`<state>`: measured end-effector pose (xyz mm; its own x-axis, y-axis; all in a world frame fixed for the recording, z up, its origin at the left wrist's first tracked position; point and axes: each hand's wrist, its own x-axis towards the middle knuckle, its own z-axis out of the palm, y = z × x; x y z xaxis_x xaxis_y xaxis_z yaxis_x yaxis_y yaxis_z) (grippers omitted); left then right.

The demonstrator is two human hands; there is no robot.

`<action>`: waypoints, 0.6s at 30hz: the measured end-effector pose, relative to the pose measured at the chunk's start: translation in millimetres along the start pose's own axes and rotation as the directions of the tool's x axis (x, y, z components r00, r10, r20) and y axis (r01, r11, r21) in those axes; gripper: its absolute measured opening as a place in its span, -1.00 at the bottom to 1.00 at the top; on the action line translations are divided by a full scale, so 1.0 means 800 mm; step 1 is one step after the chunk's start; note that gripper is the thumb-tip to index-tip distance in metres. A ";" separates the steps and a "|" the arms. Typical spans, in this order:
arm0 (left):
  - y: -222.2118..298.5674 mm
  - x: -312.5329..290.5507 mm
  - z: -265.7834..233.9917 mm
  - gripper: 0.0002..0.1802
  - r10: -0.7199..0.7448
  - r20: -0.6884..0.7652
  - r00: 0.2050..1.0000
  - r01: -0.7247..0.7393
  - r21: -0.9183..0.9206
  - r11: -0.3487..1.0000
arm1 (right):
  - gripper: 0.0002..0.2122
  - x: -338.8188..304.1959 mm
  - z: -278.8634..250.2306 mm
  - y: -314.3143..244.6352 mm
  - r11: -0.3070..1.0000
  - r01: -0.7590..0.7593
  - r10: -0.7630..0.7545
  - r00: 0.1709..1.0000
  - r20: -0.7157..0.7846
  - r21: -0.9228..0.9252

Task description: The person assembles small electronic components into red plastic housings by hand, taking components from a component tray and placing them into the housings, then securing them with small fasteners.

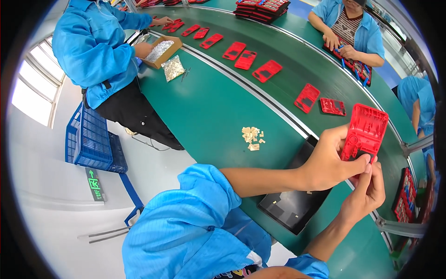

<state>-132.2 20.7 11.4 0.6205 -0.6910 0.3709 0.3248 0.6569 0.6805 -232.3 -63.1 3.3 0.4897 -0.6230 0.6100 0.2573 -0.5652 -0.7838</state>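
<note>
My left hand (331, 160) grips a red plastic housing part (365, 131) by its lower left edge and holds it upright above the green bench. My right hand (365, 193) comes up from below, its fingertips pinched at the part's bottom edge. Whether a small metal piece sits between those fingers is hidden. A black tray (291, 207) lies under my hands with a few small beige pieces on it. A little pile of beige metal clips (252, 137) rests on the green table (209, 116) to the left of my hands.
Red housing parts (307, 97) lie in a row on the conveyor belt. A person in a blue coat (95, 46) sits at the left beside a cardboard box (160, 50) and a bag of clips (173, 67). Another person (350, 28) works across the belt. Stacked red parts (408, 195) stand at the right.
</note>
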 end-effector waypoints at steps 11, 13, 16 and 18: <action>0.005 0.001 0.000 -0.73 -0.031 0.056 0.998 0.029 0.042 0.999 | -0.89 -0.008 -0.021 0.010 0.999 -0.031 0.029 0.998 0.049 0.038; 0.000 -0.002 0.001 -0.74 -0.035 0.073 0.997 0.031 0.051 0.998 | -0.91 -0.012 -0.021 -0.004 0.992 -0.119 0.118 0.993 0.026 0.047; -0.003 0.001 -0.002 -0.75 -0.061 0.059 0.996 0.057 0.058 0.997 | -0.93 -0.010 -0.020 0.002 0.999 -0.050 0.050 0.999 -0.006 0.003; 0.003 0.004 -0.016 -0.70 -0.036 0.074 0.997 0.022 0.177 0.984 | -0.91 -0.002 -0.012 -0.002 0.999 -0.023 0.023 1.000 -0.005 0.036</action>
<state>-120.8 23.9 5.9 0.5537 -0.7347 0.3919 0.2070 0.5773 0.7899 -241.2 -66.2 4.8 0.4917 -0.6385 0.5921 0.2758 -0.5307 -0.8014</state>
